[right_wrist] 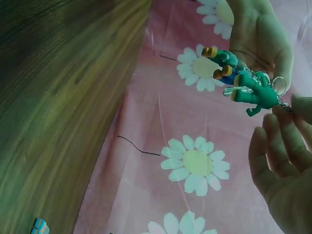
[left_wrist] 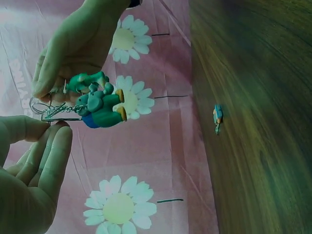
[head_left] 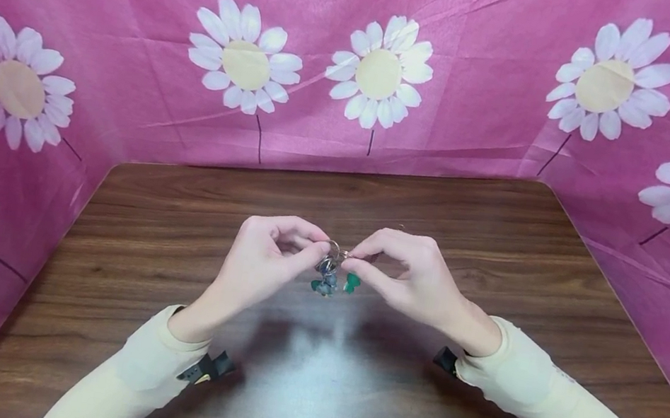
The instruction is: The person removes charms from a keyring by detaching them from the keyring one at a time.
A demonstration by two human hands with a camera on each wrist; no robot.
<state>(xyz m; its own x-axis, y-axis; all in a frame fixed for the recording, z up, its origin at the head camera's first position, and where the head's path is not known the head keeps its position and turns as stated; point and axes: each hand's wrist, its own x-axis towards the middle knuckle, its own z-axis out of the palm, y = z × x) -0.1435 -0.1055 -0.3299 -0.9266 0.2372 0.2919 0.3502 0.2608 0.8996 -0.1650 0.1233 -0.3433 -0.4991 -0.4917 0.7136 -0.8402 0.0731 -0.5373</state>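
Observation:
My left hand (head_left: 260,256) pinches a metal key ring (head_left: 335,245) between thumb and forefinger. From that ring hangs a bunch of small figurine charms (head_left: 325,283), green and blue with yellow-orange feet in the left wrist view. Fingertips of my right hand (head_left: 412,273) pinch the short metal chain end of a green figurine keychain (right_wrist: 261,95) right beside the ring. Both hands are raised in front of me, nearly meeting. A silvery, key-like piece (right_wrist: 236,91) sticks out among the charms in the right wrist view. Whether the green figurine's chain is linked to the ring, I cannot tell.
A small blue and orange charm (left_wrist: 218,114) with a metal clasp lies on the wooden table (head_left: 181,209). Pink cloth (head_left: 476,122) with white daisies walls the table's back and sides. Dark wrist cameras (head_left: 208,368) sit under both sleeves.

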